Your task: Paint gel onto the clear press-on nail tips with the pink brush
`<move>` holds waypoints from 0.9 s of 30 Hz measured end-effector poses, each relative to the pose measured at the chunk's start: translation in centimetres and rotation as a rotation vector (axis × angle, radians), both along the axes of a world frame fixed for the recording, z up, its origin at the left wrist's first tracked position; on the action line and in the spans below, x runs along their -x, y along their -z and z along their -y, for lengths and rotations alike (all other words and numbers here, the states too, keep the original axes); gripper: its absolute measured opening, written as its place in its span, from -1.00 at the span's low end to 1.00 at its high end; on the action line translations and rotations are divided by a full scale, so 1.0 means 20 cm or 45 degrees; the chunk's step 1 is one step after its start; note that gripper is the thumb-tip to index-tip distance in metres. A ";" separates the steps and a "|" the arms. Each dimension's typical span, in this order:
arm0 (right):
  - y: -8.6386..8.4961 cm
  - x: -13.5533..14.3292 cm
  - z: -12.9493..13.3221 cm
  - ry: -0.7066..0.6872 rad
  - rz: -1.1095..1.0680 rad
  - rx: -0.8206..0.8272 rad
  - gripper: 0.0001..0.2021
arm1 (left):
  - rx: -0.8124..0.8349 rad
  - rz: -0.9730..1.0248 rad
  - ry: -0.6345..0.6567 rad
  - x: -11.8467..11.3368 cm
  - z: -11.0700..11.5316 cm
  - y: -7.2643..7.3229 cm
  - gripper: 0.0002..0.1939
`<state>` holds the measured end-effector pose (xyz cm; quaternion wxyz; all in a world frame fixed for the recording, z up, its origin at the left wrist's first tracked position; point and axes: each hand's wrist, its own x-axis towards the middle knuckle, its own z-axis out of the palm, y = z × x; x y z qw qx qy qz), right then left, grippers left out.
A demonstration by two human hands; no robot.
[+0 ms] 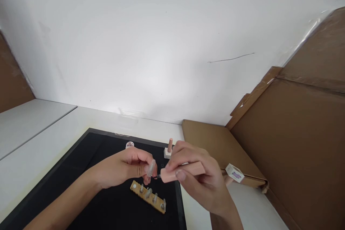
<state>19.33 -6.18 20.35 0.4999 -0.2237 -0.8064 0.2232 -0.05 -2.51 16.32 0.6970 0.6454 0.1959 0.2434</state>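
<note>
My left hand (136,167) is closed, pinching a clear false nail (151,168) upright between thumb and fingers. In my right hand (198,176) is a nail polish brush (169,174), gripped by its long peach cap-handle. The dark bristle end points left, close to the lower part of the false nail; whether they touch I cannot tell. Just below the hands, a wooden nail stand (142,196) lies slanted on the black mat (107,201). Several posts stand on it, at least some carrying clear nail tips.
Behind my right hand stands a white-bodied polish bottle (167,153) with a peach cap. A small round pot (129,144) sits behind my left hand. Another white bottle (235,173) lies tilted by the flat cardboard box (210,140). A white wall (151,43) rises behind the table.
</note>
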 end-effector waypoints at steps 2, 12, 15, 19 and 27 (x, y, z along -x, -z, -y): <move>0.00 0.01 -0.01 0.077 0.016 0.044 -0.87 | -0.002 -0.031 0.002 0.00 0.00 -0.01 -0.65; 0.00 0.00 -0.01 0.106 -0.029 0.067 -0.80 | 0.025 -0.031 0.004 0.00 0.00 0.01 -0.63; 0.00 0.01 -0.02 0.301 -0.007 0.113 -0.78 | -0.004 -0.062 0.005 0.00 0.00 0.00 -0.65; -0.01 0.00 -0.05 0.569 -0.029 0.143 -0.76 | -0.074 -0.102 -0.016 0.00 0.00 -0.02 -0.66; -0.02 -0.02 -0.04 0.654 -0.059 0.127 -0.74 | -0.220 -0.112 -0.141 0.00 0.01 0.00 -0.80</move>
